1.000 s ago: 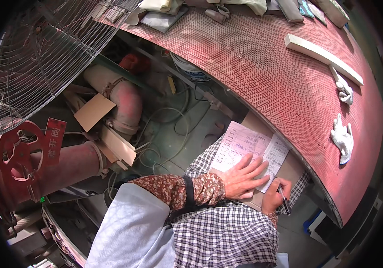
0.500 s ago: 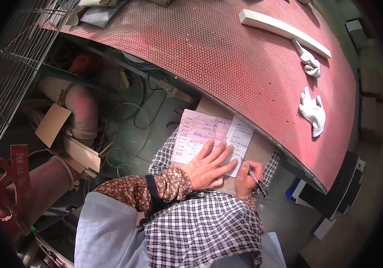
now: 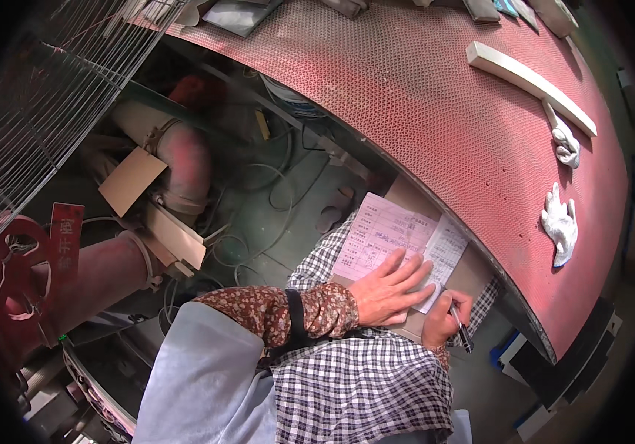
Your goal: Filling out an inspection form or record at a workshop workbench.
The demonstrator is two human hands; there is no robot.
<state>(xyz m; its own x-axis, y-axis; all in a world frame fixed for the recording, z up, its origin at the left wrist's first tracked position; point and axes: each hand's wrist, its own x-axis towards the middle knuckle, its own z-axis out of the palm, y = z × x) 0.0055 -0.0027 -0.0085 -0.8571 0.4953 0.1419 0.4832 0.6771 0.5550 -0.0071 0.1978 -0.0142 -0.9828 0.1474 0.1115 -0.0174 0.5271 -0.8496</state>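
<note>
On my lap, over a checked cloth [image 3: 365,381], lies a brown board [image 3: 473,270] bearing papers. A pink printed form [image 3: 384,222] with handwriting in its rows is on the left, and a smaller white written sheet [image 3: 447,248] overlaps it on the right. My left hand [image 3: 391,292] rests flat across both papers with its fingers stretched out. In my right hand [image 3: 447,314] is a dark pen [image 3: 462,334], gripped between the fingers. Its tip end is close to the lower part of the white sheet.
A table with a red textured mat [image 3: 436,111] curves across the top right. On it lie two white gloves [image 3: 560,226] and a pale bar [image 3: 532,85]. At the left are a wire rack [image 3: 51,103], a red valve wheel [image 3: 14,266], thick pipes [image 3: 102,274] and cardboard pieces [image 3: 132,181].
The whole view has shifted, so the table, papers and hands appear further right and lower. Both hands keep nearly the same pose on the papers, and the pen stays in my right hand.
</note>
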